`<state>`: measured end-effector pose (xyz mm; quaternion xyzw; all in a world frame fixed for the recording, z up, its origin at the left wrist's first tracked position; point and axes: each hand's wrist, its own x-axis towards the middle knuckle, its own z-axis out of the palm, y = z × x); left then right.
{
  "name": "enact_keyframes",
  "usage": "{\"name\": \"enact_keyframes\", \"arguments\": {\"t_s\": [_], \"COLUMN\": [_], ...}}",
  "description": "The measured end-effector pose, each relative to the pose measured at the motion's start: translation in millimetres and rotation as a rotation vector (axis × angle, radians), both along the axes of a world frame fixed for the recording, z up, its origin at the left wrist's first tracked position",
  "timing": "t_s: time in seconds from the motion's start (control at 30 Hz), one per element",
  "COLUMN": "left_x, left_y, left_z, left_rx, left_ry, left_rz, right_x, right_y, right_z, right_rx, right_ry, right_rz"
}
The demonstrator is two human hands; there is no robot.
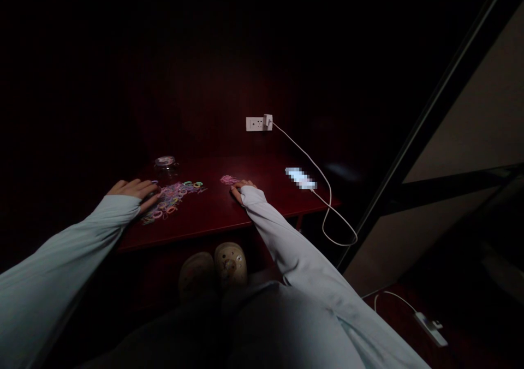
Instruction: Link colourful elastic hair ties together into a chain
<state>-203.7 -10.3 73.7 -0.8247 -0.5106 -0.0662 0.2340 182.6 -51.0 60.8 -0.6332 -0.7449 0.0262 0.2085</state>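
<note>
A loose pile of small colorful hair ties (174,197), in pink, purple, green and orange, lies on the left of the dark red table. My left hand (133,188) rests at the pile's left edge, its fingers stretched out and the thumb apart from them. A smaller heap of pink hair ties (226,180) sits apart, near the middle of the tabletop. Beside that heap is my right hand (242,189), low over the table with thumb and fingers apart; its sleeve covers part of it. Behind the large pile stands a clear jar (165,164) with a lid.
A lit phone (301,178) lies on the table's right, its white cable (327,180) running to a charger in the wall socket (254,124). Two clogs (230,263) show below the table edge (184,234). A power strip (430,329) is at lower right.
</note>
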Motion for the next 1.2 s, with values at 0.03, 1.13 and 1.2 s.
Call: {"name": "enact_keyframes", "arguments": {"t_s": [0.03,1.13,1.2], "left_x": [-1.5,-6.5,-6.8], "left_y": [2.0,11.7,7.0], "left_z": [-3.4,-0.2,1.8], "left_rx": [0.005,0.062,0.048], "left_ry": [-0.008,-0.161,-0.165], "left_rz": [0.004,-0.036,0.005], "right_x": [0.0,5.0,4.4], "right_y": [0.4,-2.8,-0.5], "right_z": [0.0,-4.1,-3.8], "right_rx": [0.005,0.032,0.013], "right_ry": [0.005,0.127,0.128], "right_rz": [0.0,0.023,0.018]}}
